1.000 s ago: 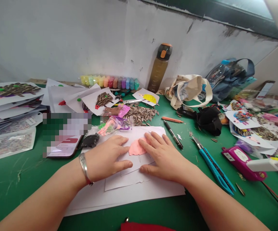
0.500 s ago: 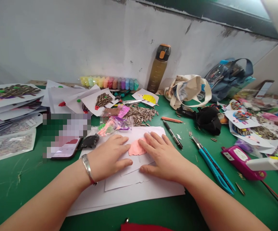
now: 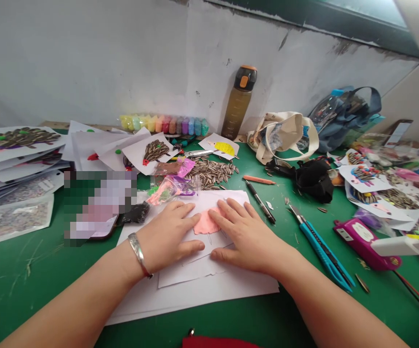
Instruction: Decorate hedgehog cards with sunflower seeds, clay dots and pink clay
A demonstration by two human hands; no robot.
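A flat pink clay patch (image 3: 205,225) lies on a white sheet of paper (image 3: 195,285) on the green table. My left hand (image 3: 168,237) rests flat on the paper with fingers stretched out, its fingertips at the clay's left edge. A silver bangle sits on that wrist. My right hand (image 3: 247,237) lies flat too, fingers spread, pressing on the clay's right side. Neither hand grips anything.
Behind the paper lie a pile of sunflower seeds (image 3: 211,172), clay packets (image 3: 169,188) and seed pictures. A row of coloured clay tubs (image 3: 164,124) and a bottle (image 3: 239,101) stand at the wall. Pens (image 3: 262,200), a blue cutter (image 3: 321,249), a glue gun (image 3: 367,239) and bags (image 3: 285,135) lie to the right.
My left forearm and hand have slid a little to the right on the paper. The right hand and the pink clay stay where they were.
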